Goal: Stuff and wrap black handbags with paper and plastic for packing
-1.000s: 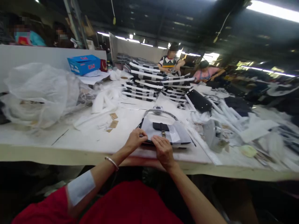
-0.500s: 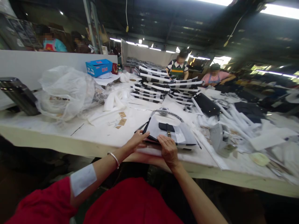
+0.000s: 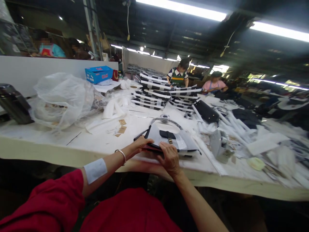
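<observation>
A handbag [image 3: 154, 135] in white and black lies on the table before me, its curved handle [image 3: 166, 119] pointing away. On its front are a dark flap tab [image 3: 167, 135] and a gold-coloured clasp [image 3: 170, 141]. My left hand [image 3: 142, 143] is closed on the bag's near left edge, thumb on top and the other fingers partly hidden. My right hand [image 3: 170, 158] holds the near edge below the clasp, with its fingers over the front and its thumb lower down. A clear film seems to cover part of the front.
Stacked black-and-white pieces [image 3: 154, 93] stand behind the bag. To the left are a plastic bag [image 3: 65, 100], a dark flask [image 3: 14, 103] and a blue box [image 3: 98, 74]. A grey tape dispenser [image 3: 218, 145] and white scraps lie right. Several people work beyond the table.
The view has tilted up and turned slightly, so the scene sits a little further left. My right hand's thumb now shows apart from its fingers. Both hands remain at the handbag's near edge.
</observation>
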### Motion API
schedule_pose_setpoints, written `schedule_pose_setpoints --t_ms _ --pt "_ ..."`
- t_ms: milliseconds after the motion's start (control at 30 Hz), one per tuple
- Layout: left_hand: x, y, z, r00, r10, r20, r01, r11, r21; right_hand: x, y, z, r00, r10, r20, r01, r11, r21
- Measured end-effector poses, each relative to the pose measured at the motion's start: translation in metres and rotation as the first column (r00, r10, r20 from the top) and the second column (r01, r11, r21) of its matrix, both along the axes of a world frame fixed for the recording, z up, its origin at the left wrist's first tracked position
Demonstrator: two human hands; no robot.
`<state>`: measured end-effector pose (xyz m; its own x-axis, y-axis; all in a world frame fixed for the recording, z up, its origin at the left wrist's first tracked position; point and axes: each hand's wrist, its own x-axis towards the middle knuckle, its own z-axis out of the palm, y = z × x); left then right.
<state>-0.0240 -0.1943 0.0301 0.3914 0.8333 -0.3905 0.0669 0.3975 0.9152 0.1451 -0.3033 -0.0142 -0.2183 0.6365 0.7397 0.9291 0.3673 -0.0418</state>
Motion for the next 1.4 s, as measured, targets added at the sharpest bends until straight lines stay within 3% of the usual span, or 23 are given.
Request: schedule_pose_setpoints --t_ms 300,500,633,700,733,767,800,833,867,900,933,1033,1133,1400 --pt "-0.004 0.001 0.021 1.000 -0.026 0.003 0.026 1.000 -0.001 -0.008 0.012 -0.002 0.992 -0.111 0.056 0.108 0.993 0.056" --pt "-0.005 0.003 0.016 0.993 -0.090 -0.076 0.094 0.994 0.054 -0.005 0.016 0.000 0.993 -0.078 0.083 0.075 0.997 0.031" --pt "-0.022 0.000 0.017 0.977 -0.133 -0.168 0.158 0.976 0.148 -0.003 0.016 0.003 0.996 -0.057 0.073 0.055 0.998 0.032" --pt "-0.035 -0.008 0.021 0.959 -0.071 -0.274 0.157 0.938 0.308 -0.004 0.016 0.004 0.996 -0.057 0.063 0.054 0.998 0.039" --pt "-0.039 -0.014 0.023 0.936 -0.012 -0.351 0.184 0.868 0.461 -0.004 0.016 0.003 0.997 -0.056 0.057 0.053 0.998 0.040" --pt "-0.042 -0.021 0.024 0.899 0.065 -0.432 0.255 0.726 0.639 -0.005 0.016 0.003 0.997 -0.054 0.053 0.052 0.998 0.039" --pt "-0.042 -0.028 0.024 0.852 0.147 -0.503 0.367 0.517 0.773 -0.006 0.016 0.002 0.997 -0.054 0.049 0.053 0.998 0.034" --pt "-0.040 -0.035 0.023 0.802 0.215 -0.557 0.493 0.289 0.821 -0.006 0.015 0.002 0.997 -0.059 0.046 0.058 0.998 0.029" --pt "-0.036 -0.040 0.019 0.756 0.269 -0.597 0.595 0.099 0.798 -0.006 0.015 0.002 0.997 -0.068 0.043 0.067 0.997 0.024" --pt "-0.030 -0.043 0.014 0.719 0.303 -0.625 0.662 -0.025 0.749 -0.007 0.015 0.002 0.996 -0.078 0.041 0.077 0.997 0.018" --pt "-0.023 -0.044 0.008 0.692 0.334 -0.639 0.701 -0.100 0.706 -0.007 0.015 0.003 0.995 -0.088 0.039 0.087 0.996 0.012" --pt "-0.007 -0.038 -0.010 0.680 0.425 -0.598 0.712 -0.186 0.678 -0.007 0.016 0.008 0.995 -0.097 0.032 0.097 0.995 -0.005" --pt "-0.004 -0.023 -0.018 0.731 0.454 -0.510 0.658 -0.269 0.703 -0.008 0.020 0.013 0.995 -0.102 0.011 0.103 0.995 -0.021" --pt "-0.014 -0.002 -0.007 0.800 0.447 -0.400 0.585 -0.434 0.685 -0.016 0.031 0.026 0.994 -0.103 -0.045 0.101 0.994 -0.044"
